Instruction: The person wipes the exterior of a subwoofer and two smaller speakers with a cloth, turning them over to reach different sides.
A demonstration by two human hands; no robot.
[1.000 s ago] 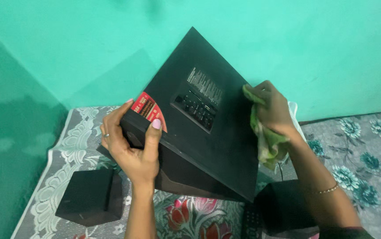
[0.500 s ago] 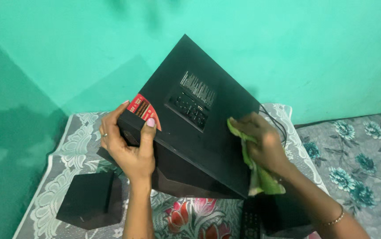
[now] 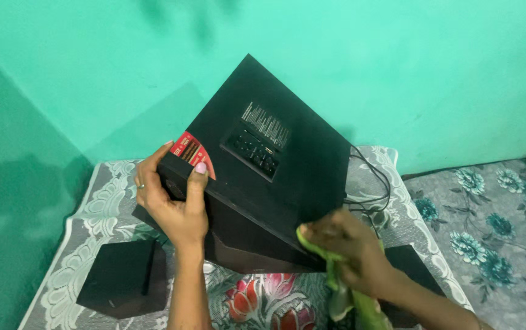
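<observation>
Left hand [image 3: 174,208] in closed grip on near-left corner of big black speaker box [image 3: 269,165], tilted up on floral bed cover [image 3: 110,183]. Right hand [image 3: 348,250] closed on green cloth [image 3: 342,287], pressed at near-right edge of box. Small black speaker [image 3: 122,278] lying near left.

The right hand [image 3: 351,247] has slid down the big black box [image 3: 269,177]. Before, it was up near the right corner with the green cloth [image 3: 342,287]. Now the hand and cloth are at the bottom edge. A black wire [image 3: 370,183] shows behind the box now. The right small black box [image 3: 419,269] is easier to see. The big box sits a little lower in the view.
</observation>
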